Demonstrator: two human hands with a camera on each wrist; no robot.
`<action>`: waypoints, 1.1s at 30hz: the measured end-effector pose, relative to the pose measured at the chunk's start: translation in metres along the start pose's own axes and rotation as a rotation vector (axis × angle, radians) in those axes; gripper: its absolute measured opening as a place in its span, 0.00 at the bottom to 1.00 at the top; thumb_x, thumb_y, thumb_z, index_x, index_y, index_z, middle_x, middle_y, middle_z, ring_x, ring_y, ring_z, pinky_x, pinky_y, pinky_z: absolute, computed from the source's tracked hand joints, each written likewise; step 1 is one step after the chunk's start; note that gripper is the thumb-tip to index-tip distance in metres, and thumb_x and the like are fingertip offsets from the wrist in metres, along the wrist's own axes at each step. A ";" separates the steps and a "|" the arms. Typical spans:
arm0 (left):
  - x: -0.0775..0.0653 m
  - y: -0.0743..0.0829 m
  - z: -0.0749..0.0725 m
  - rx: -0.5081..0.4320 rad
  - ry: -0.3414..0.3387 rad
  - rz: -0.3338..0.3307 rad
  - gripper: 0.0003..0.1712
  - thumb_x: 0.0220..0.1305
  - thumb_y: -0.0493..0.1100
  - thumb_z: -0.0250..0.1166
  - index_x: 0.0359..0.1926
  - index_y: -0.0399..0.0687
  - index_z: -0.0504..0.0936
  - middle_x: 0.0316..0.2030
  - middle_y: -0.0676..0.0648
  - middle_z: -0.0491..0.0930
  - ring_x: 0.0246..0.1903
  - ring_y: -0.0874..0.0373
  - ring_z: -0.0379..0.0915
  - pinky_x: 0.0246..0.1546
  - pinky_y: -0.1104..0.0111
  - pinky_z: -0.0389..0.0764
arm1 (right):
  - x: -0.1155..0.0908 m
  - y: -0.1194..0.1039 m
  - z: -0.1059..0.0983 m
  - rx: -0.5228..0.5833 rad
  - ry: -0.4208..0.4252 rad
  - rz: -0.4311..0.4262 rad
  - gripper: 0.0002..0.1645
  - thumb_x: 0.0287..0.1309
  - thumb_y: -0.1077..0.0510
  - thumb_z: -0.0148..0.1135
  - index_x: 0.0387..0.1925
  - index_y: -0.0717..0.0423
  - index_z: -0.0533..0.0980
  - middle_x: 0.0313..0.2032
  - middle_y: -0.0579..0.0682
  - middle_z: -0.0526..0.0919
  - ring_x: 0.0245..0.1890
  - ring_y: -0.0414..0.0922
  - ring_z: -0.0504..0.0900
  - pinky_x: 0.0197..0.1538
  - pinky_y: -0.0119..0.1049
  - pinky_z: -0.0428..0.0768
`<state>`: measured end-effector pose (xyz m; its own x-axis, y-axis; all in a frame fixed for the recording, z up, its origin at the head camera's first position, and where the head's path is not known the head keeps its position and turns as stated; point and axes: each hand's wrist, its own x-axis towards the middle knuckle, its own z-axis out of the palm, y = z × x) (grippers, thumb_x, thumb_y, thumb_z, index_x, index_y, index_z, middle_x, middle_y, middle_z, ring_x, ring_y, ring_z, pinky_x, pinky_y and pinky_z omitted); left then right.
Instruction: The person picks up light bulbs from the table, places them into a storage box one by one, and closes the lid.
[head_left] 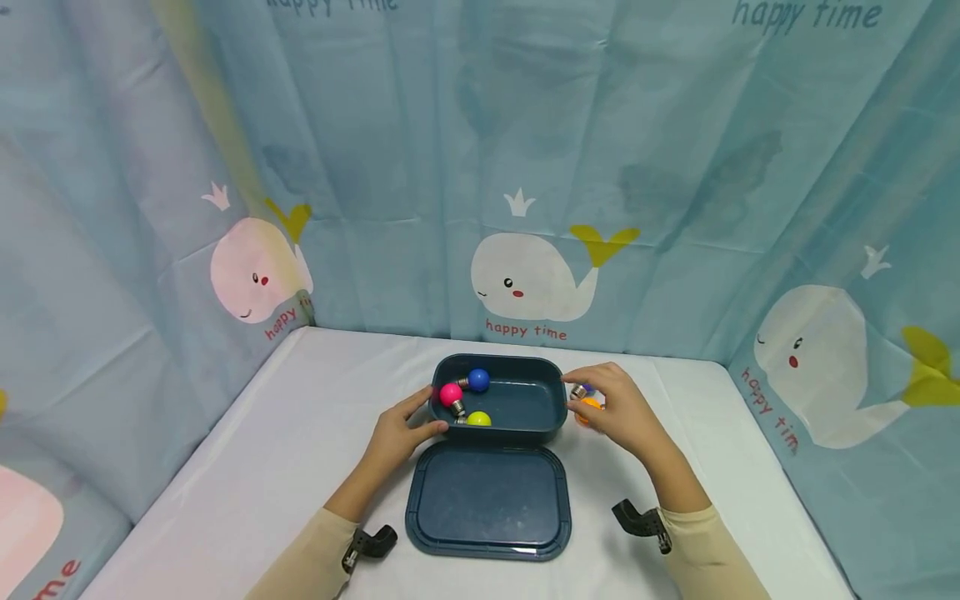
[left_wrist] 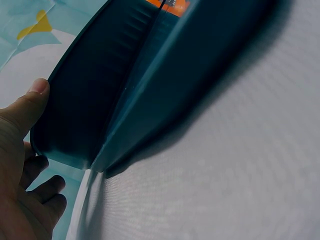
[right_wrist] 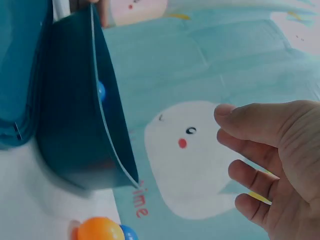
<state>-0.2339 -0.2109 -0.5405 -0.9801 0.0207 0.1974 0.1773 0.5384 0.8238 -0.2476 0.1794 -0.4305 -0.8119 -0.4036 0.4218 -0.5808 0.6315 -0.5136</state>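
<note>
A dark blue rectangular plastic box [head_left: 528, 400] stands with its top uncovered. In its left half lie a blue light bulb [head_left: 478, 380], a pink bulb [head_left: 451, 394] and a yellow bulb [head_left: 479, 418], all with metal screw bases. My left hand [head_left: 397, 433] holds the box's left end, thumb at the near corner and fingers at the side. Just off the right end is my right hand [head_left: 618, 408], its fingers loosely bent around nothing. Beside that end, partly hidden by the right hand, lie an orange bulb [right_wrist: 99, 229] and a blue one [right_wrist: 129, 233].
The box's dark blue lid [head_left: 489, 500] lies flat on the white tablecloth [head_left: 262, 492], right in front of the box. Behind and on both sides hangs a light blue curtain [head_left: 390, 267] printed with whales.
</note>
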 end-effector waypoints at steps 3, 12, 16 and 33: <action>-0.001 -0.001 -0.001 -0.004 0.005 0.009 0.50 0.54 0.64 0.77 0.74 0.57 0.71 0.73 0.51 0.69 0.74 0.46 0.62 0.72 0.45 0.66 | 0.000 0.005 -0.005 -0.016 0.012 0.026 0.23 0.55 0.60 0.77 0.54 0.49 0.85 0.54 0.47 0.86 0.57 0.50 0.77 0.59 0.55 0.79; -0.001 -0.002 -0.002 -0.011 0.008 0.025 0.50 0.53 0.64 0.77 0.74 0.55 0.71 0.73 0.50 0.70 0.74 0.45 0.63 0.71 0.45 0.67 | -0.006 0.034 -0.017 -0.046 -0.041 0.221 0.24 0.60 0.56 0.74 0.59 0.47 0.82 0.58 0.50 0.84 0.57 0.53 0.76 0.57 0.58 0.80; 0.000 -0.003 -0.002 -0.011 0.005 0.015 0.49 0.54 0.62 0.78 0.74 0.56 0.71 0.73 0.51 0.69 0.74 0.46 0.62 0.72 0.45 0.66 | -0.010 0.059 -0.020 -0.065 -0.045 0.279 0.25 0.61 0.54 0.74 0.60 0.48 0.81 0.57 0.52 0.84 0.55 0.55 0.76 0.55 0.58 0.80; -0.001 0.000 0.000 0.006 0.004 0.029 0.49 0.55 0.61 0.78 0.74 0.53 0.71 0.72 0.48 0.70 0.73 0.43 0.63 0.71 0.44 0.67 | -0.033 0.129 -0.012 0.001 -0.156 0.478 0.30 0.62 0.51 0.72 0.64 0.53 0.78 0.58 0.61 0.81 0.57 0.60 0.75 0.54 0.59 0.76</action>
<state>-0.2327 -0.2110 -0.5409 -0.9742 0.0331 0.2231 0.2050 0.5429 0.8144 -0.2950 0.2819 -0.5014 -0.9864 -0.1631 0.0224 -0.1414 0.7694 -0.6229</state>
